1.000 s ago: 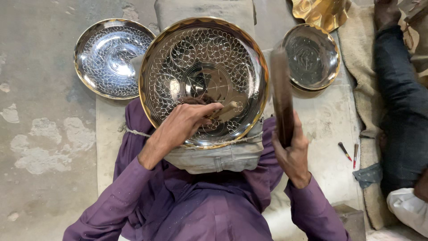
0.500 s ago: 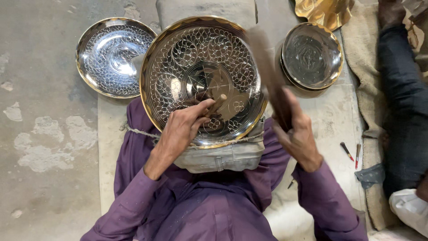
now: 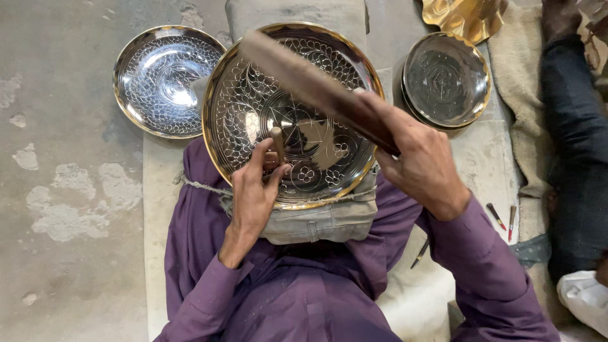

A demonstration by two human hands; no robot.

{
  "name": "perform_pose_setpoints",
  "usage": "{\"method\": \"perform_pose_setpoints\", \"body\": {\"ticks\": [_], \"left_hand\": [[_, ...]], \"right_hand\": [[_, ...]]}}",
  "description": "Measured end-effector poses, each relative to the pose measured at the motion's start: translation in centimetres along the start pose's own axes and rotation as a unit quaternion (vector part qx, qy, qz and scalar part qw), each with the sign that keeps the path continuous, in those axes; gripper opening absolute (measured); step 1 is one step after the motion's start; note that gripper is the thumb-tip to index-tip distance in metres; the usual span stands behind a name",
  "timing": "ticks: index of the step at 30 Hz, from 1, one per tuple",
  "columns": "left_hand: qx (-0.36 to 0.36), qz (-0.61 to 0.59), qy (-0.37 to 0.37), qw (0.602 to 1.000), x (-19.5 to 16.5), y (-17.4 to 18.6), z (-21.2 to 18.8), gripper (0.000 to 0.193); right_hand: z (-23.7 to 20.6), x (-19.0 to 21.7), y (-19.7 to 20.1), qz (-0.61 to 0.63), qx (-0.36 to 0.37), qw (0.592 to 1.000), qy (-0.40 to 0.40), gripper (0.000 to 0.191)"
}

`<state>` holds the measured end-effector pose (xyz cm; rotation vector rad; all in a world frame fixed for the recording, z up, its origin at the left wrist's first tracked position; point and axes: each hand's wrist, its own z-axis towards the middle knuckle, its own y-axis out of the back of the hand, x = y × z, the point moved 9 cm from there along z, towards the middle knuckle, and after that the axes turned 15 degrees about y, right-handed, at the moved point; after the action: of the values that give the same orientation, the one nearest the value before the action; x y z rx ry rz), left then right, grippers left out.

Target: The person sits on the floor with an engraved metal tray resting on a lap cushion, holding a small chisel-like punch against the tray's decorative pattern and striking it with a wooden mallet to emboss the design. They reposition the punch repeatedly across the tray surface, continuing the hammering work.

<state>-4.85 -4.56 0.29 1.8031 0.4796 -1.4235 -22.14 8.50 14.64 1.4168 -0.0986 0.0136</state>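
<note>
Large engraved tray (image 3: 253, 114): centre, on a cloth pad (image 3: 316, 221) over the lap. Left hand (image 3: 253, 196): fingers pinch an upright chisel (image 3: 277, 140) against it. Right hand (image 3: 421, 166): fingers clenched around a wooden mallet (image 3: 304, 79) slanting above; 2 smaller plates (image 3: 166, 80) flank.

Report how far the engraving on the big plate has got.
Done: leaf and flower patterns cover most of the big plate. In hand: the left hand sets a punch near its centre; the right hand holds a wooden bat above it. Left: I cannot tell which parts remain unfinished.
</note>
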Motion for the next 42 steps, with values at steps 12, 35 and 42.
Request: {"method": "perform_pose_setpoints", "body": {"ticks": [12,35,42], "left_hand": [[0.051,0.011,-0.015,0.999,-0.7,-0.5,1.0,0.052],[0.135,0.085,-0.069,0.985,-1.7,-2.1,2.1,0.050],[0.128,0.082,-0.070,0.986,-1.2,-2.4,2.2,0.049]], "right_hand": [[-0.3,1.2,2.0,-0.079,0.067,0.993,-0.056,0.078],[-5.8,-0.8,-0.6,0.016,-0.054,0.995,-0.086,0.076],[-5.0,-0.8,-0.2,-0.001,-0.061,0.993,-0.100,0.077]]}}
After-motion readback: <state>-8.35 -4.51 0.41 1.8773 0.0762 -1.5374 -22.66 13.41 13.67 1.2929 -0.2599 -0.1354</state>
